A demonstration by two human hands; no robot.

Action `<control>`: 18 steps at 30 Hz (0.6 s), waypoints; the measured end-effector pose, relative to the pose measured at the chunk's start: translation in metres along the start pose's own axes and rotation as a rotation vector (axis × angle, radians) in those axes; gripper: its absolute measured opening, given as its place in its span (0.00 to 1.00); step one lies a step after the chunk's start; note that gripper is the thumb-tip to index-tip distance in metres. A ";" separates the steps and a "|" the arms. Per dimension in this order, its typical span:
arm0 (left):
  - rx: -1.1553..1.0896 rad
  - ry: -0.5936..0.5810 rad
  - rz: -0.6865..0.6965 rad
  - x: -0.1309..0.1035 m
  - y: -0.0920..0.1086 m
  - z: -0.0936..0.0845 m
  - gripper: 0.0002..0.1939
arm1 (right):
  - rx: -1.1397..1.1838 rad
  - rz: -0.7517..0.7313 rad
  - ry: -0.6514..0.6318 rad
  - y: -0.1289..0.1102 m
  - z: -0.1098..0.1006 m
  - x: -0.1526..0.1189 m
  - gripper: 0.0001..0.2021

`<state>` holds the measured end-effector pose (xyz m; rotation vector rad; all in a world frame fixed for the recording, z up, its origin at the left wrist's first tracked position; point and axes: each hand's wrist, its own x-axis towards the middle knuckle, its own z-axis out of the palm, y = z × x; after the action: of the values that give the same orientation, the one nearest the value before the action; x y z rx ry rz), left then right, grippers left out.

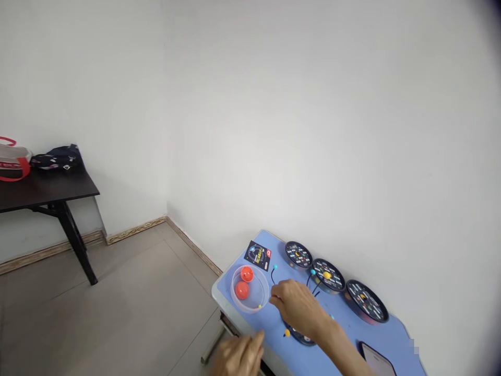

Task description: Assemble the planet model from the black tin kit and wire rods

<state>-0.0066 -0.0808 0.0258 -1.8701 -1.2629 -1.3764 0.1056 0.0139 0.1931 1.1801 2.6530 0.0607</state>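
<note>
The right hand [295, 303], fingers curled, is just beside the clear tub [258, 286]; the left hand [239, 357] is blurred. Neither grip can be determined.

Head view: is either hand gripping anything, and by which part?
Cannot be told: the right hand hides its fingertips beside a teal-tipped stem; the left hand is blurred, no object visible in it.
</note>
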 end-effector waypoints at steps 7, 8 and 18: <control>0.167 -0.202 -0.161 0.010 -0.042 -0.007 0.17 | -0.107 -0.004 -0.234 -0.023 0.019 0.062 0.09; 0.185 -0.218 -0.160 0.010 -0.043 -0.005 0.17 | -0.121 -0.007 -0.277 -0.024 0.021 0.067 0.12; 0.171 -0.274 -0.204 0.004 -0.049 0.009 0.20 | -0.170 -0.051 -0.460 -0.029 0.031 0.092 0.16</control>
<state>-0.0452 -0.0497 0.0201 -1.8985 -1.6919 -1.0921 0.0316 0.0603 0.1408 0.9379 2.2245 0.0040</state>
